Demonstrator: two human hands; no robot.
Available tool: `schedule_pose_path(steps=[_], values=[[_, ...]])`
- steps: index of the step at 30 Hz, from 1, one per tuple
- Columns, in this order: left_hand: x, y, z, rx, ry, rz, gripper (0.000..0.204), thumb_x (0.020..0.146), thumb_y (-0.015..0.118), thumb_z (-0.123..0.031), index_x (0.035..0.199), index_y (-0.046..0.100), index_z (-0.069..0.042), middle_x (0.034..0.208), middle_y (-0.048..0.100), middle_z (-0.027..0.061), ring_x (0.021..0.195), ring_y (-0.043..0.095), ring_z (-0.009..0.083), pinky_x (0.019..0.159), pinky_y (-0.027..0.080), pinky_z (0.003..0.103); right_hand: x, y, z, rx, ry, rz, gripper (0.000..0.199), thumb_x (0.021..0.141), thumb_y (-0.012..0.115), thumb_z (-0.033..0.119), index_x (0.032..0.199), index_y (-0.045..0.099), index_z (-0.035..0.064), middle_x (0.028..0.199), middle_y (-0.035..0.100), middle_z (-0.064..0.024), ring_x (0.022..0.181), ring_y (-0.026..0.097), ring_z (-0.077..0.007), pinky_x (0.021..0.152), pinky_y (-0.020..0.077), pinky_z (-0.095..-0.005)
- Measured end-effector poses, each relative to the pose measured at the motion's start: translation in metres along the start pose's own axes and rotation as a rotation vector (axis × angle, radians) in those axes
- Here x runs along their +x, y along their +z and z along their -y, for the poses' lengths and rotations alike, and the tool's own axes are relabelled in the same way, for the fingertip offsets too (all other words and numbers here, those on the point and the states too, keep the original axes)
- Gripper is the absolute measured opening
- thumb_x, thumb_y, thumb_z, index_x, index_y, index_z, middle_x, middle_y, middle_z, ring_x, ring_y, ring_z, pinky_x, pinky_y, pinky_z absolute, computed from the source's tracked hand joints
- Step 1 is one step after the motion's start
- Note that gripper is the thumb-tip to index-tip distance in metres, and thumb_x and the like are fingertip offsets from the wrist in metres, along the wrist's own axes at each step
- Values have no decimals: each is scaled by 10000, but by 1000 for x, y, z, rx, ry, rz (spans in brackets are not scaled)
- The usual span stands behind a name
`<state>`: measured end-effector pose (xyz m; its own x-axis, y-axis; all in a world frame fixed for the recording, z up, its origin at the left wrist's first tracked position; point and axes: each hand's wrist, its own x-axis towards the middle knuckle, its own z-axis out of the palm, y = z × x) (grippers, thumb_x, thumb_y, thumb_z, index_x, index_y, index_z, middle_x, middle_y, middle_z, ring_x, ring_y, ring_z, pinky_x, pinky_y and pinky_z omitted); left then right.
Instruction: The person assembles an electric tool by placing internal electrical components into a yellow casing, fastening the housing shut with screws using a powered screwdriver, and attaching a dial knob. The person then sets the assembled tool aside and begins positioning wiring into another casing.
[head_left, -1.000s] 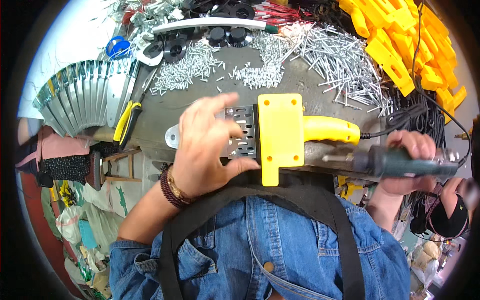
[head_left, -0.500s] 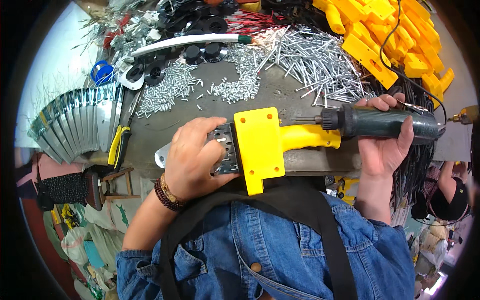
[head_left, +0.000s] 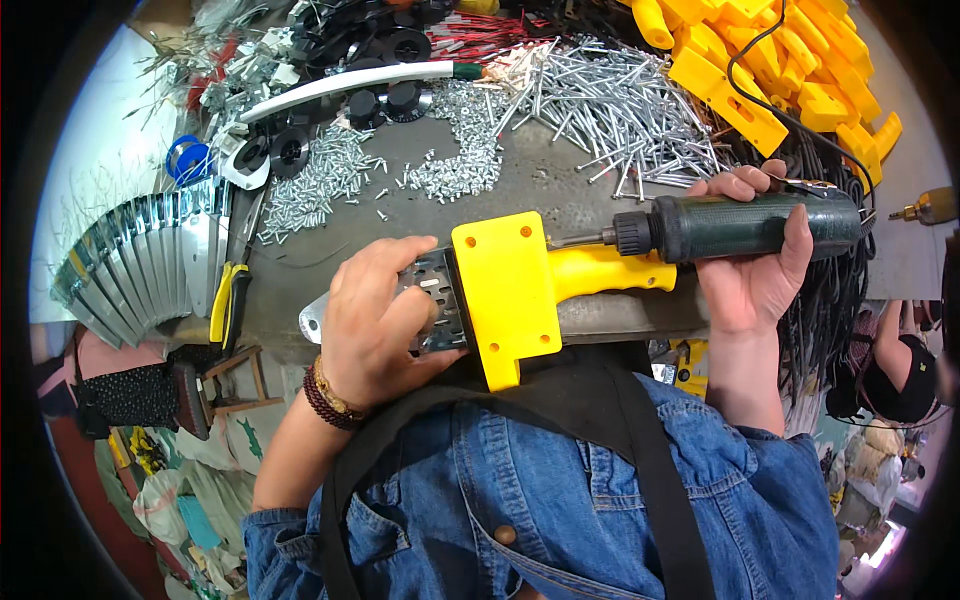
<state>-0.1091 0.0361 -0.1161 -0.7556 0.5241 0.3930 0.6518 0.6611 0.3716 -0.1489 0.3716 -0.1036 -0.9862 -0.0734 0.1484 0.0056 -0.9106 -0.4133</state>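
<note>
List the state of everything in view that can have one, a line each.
Left hand: closed around perforated metal guard
Right hand: closed around power screwdriver
Power screwdriver: roughly level; running or not, unclear
Yellow casing: broad side up; whether screwed shut, unclear
Pliers: lying down, unheld
Metal blades: fanned out
Long screws: loosely heaped
Small screws: loose
Spare yellow parts: piled

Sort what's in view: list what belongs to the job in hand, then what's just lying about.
In the job:
yellow tool, its metal guard held in the left grip
green power screwdriver in the right grip, bit at the tool's edge

Apparently lying about:
pliers
blue spool
fanned metal plates
long screws
short screws
spare yellow casings
</note>
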Motion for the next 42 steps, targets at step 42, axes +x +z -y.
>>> schedule_pose_path(steps=[42], values=[[120,12,83,581,293,170,76,797,603,-98,853,653,-103,908,617,51,909,658,243,775,549,383,-4,-1,-14,70,59,-29,375,843,758,183,1184,606,149,1140,608,-73,1082,585,-212,1164,313,-504]])
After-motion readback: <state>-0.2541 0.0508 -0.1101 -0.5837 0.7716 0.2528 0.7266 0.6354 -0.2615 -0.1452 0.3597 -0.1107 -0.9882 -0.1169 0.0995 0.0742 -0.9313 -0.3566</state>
